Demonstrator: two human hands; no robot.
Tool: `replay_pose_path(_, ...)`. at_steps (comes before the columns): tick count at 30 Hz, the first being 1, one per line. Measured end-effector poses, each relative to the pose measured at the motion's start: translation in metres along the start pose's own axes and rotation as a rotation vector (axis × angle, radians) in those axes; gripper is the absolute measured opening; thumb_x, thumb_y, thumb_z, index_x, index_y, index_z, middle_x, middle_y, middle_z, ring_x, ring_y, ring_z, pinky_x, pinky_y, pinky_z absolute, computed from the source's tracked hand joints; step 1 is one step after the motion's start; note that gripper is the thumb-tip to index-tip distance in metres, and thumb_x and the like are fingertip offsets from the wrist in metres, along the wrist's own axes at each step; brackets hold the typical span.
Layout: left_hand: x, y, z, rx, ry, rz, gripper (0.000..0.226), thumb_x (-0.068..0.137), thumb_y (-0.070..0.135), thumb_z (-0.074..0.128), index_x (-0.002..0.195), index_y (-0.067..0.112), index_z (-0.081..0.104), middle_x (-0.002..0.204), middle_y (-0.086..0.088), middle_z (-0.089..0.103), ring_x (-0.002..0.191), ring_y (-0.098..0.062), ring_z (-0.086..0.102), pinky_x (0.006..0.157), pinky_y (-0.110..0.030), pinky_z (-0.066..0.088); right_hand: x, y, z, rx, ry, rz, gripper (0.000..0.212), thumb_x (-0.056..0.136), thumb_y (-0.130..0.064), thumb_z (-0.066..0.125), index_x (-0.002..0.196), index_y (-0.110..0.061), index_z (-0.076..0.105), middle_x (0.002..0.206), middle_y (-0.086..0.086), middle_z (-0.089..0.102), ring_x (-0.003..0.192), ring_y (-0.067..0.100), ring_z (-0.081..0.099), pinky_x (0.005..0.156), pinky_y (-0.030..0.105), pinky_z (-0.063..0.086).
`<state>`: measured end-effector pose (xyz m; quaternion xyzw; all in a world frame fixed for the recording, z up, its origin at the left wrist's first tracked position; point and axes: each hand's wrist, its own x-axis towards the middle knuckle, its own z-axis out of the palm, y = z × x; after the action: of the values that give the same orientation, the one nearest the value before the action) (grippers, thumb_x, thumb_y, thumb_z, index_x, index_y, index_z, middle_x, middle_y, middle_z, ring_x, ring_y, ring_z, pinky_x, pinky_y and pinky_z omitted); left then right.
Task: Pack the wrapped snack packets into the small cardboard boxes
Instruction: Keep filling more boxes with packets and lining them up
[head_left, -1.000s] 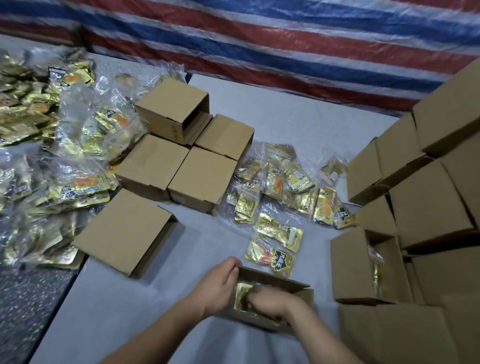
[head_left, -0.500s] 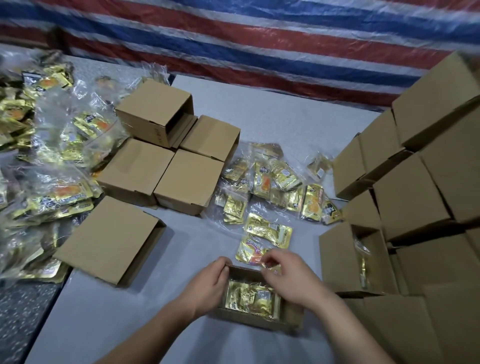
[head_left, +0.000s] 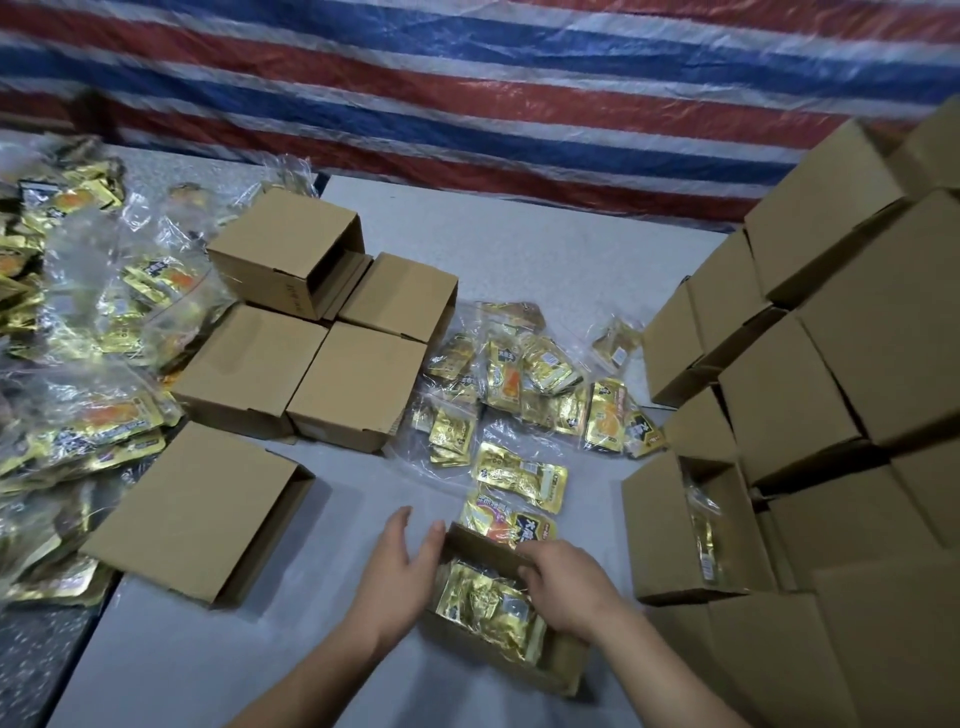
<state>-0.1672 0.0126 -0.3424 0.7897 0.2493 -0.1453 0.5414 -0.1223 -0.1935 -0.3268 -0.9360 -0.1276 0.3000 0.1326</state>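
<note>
Honestly not much here can actually be read. The gold snack packets (head_left: 521, 474) carry printed characters in black and white, plus small white sticker labels, but it's all too blurry and small to make out. One cardboard box (head_left: 284, 249) has a faint dark stamp on its side, also illegible. No clear brand or number anywhere.

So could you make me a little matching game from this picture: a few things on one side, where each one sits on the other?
Things:
1. left hand
2. right hand
3. open box
4. striped tarp

Places:
A. behind the table
B. between the two hands
C. reaching into the box
D. at the box's left wall

Pairs: 1-D, 2-C, 3-B, 4-A
</note>
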Motion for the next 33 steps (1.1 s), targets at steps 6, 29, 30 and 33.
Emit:
replay_pose_path(6,-0.048,-0.004,0.035,-0.224,-0.111,-0.361,0.083,0.083,0.054,0.073,0.148,0.020,0.034,0.141,-0.003,0.049,0.130,-0.026,0.050,0.109,-0.046,0.042,-0.012,-0.004,0.004,0.081,0.086,0.089,0.016,0.096,-0.027,0.043,0.095,-0.019,0.057,0.097,0.007,0.066,0.091,0.030,0.062,0.071,0.035,0.046)
replay_pose_path(29,-0.001,0.240,0.074,0.049,-0.425,0.101,0.036,0.101,0.021,0.033,0.123,-0.007,0.042,0.082,-0.023,0.066,0.051,-0.027,0.066,0.055,-0.044,0.060,-0.039,0.001,-0.235,0.002,0.429,0.510,0.013,0.090,-0.009,0.056,0.080,-0.009,0.048,0.085,0.007,0.051,0.082,0.030,0.056,0.071,0.032,0.049)
replay_pose_path(30,-0.002,0.251,0.079,0.066,-0.466,0.103,0.029,0.100,0.015,0.033,0.108,-0.008,0.047,0.068,-0.020,0.067,0.045,-0.027,0.065,0.049,-0.041,0.059,-0.041,0.006,-0.244,-0.016,0.438,0.542,0.017,0.089,-0.009,0.058,0.075,-0.009,0.047,0.084,0.007,0.052,0.080,0.030,0.056,0.071,0.032,0.048)
replay_pose_path(33,-0.008,0.279,0.098,0.121,-0.543,0.127,0.019,0.096,0.006,0.033,0.087,-0.001,0.048,0.049,-0.014,0.064,0.043,-0.028,0.066,0.041,-0.033,0.054,-0.051,0.019,-0.264,-0.079,0.463,0.600,0.007,0.086,-0.008,0.059,0.082,-0.009,0.054,0.093,0.011,0.059,0.083,0.030,0.057,0.072,0.032,0.048)
